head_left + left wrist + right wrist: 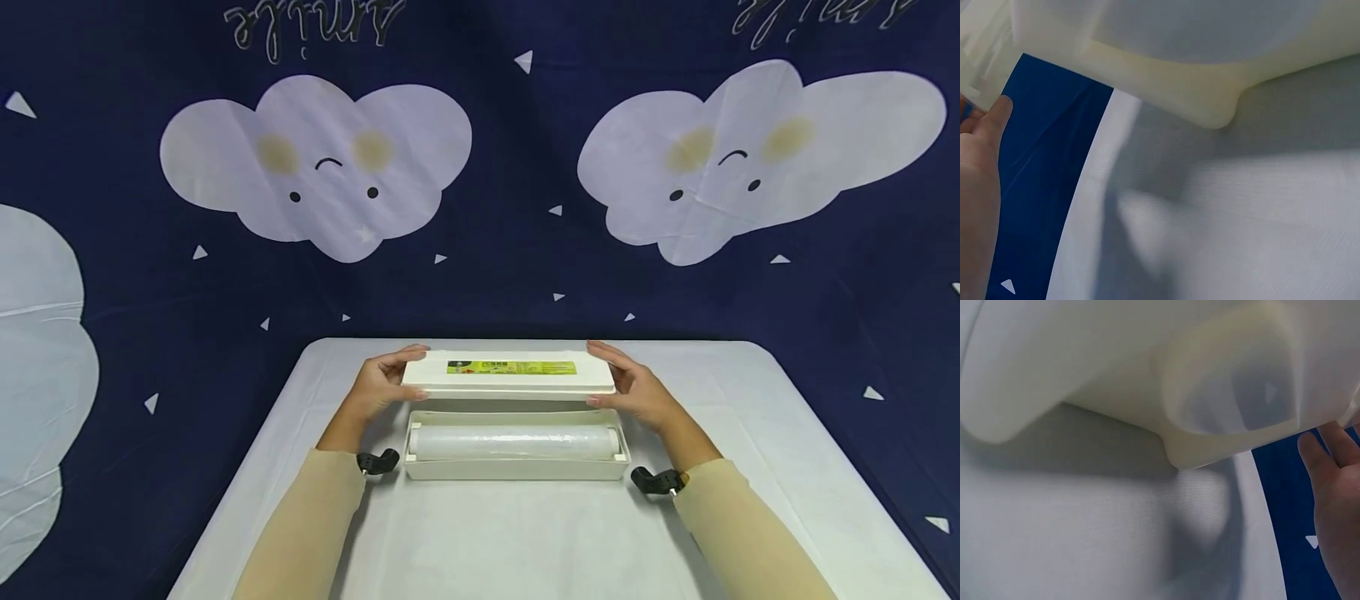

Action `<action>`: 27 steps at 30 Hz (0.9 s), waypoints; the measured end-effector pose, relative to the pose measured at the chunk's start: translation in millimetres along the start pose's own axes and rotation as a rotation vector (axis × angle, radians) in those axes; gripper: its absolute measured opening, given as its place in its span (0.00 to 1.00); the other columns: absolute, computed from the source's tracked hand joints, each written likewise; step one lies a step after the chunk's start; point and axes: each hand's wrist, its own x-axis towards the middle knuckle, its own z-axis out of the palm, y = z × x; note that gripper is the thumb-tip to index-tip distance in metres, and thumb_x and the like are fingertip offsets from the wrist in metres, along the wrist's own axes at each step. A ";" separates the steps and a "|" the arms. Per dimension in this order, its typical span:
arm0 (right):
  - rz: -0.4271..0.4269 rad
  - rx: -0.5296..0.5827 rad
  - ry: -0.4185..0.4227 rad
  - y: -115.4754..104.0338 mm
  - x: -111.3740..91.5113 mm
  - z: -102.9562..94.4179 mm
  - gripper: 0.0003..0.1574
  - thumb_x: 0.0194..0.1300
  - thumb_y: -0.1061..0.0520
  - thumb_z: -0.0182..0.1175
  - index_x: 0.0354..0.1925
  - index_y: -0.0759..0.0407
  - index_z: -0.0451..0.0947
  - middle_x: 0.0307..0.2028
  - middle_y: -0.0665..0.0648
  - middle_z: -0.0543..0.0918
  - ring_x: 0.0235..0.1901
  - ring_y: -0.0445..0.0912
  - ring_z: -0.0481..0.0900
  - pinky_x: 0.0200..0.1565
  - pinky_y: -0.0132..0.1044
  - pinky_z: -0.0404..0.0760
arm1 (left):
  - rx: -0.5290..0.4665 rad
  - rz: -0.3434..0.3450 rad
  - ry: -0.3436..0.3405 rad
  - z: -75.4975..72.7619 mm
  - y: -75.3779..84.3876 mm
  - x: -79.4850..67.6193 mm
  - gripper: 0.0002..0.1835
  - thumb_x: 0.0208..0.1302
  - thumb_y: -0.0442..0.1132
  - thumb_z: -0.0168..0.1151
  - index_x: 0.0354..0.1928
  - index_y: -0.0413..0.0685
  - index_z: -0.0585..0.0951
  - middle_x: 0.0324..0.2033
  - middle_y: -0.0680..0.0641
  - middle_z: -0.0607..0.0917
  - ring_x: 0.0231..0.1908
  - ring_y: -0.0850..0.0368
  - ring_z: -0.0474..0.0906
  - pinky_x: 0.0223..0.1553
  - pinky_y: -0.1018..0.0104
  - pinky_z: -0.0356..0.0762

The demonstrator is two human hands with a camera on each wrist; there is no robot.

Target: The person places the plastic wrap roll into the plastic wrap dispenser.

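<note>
In the head view, a long white lid (517, 381) with a yellow-green label (512, 367) is held level by both hands. My left hand (373, 387) grips its left end, thumb at the near edge and fingers at the far edge. The right end is gripped likewise by my right hand (641, 393). Just nearer than the lid, an open white box (517, 472) sits on the table with a roll of clear plastic wrap (517, 442) lying lengthwise in it. Both wrist views show the box's pale corners up close; the left one also catches the lid's end (985, 62).
A white cloth covers the table (517, 542). Behind it hangs a dark blue curtain (517, 275) printed with clouds and small triangles. A black wrist mount (378, 462) sits on the left wrist and another mount (656, 481) on the right.
</note>
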 end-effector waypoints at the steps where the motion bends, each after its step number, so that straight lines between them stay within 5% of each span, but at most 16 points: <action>1: -0.008 -0.002 0.001 -0.3 -0.4 0.1 0.58 0.53 0.78 0.75 0.77 0.73 0.60 0.80 0.71 0.52 0.79 0.51 0.54 0.71 0.31 0.66 | 0.001 0.001 0.000 0.4 -0.1 -0.5 0.41 0.35 0.05 0.74 0.60 0.18 0.77 0.66 0.32 0.77 0.68 0.49 0.74 0.67 0.61 0.74; 10: -0.052 -0.034 0.002 2.0 -7.3 0.2 0.54 0.52 0.79 0.76 0.74 0.78 0.63 0.76 0.73 0.60 0.77 0.51 0.58 0.72 0.32 0.64 | 0.030 -0.010 -0.005 3.3 -0.7 -5.7 0.41 0.35 0.07 0.77 0.60 0.20 0.79 0.66 0.34 0.78 0.69 0.50 0.73 0.70 0.61 0.70; 20: -0.074 -0.109 0.025 -5.8 -20.4 4.0 0.53 0.51 0.76 0.78 0.74 0.71 0.68 0.75 0.68 0.64 0.76 0.50 0.62 0.74 0.34 0.61 | 0.037 -0.034 -0.030 5.1 3.5 -18.1 0.40 0.38 0.10 0.79 0.61 0.23 0.79 0.68 0.35 0.77 0.72 0.48 0.68 0.71 0.61 0.68; 27: -0.123 -0.161 0.021 -12.3 -37.1 8.7 0.53 0.50 0.77 0.78 0.73 0.72 0.69 0.74 0.71 0.65 0.75 0.50 0.63 0.74 0.35 0.62 | 0.108 0.004 -0.086 8.1 9.7 -31.1 0.39 0.43 0.16 0.81 0.63 0.27 0.80 0.69 0.36 0.76 0.74 0.48 0.65 0.74 0.61 0.62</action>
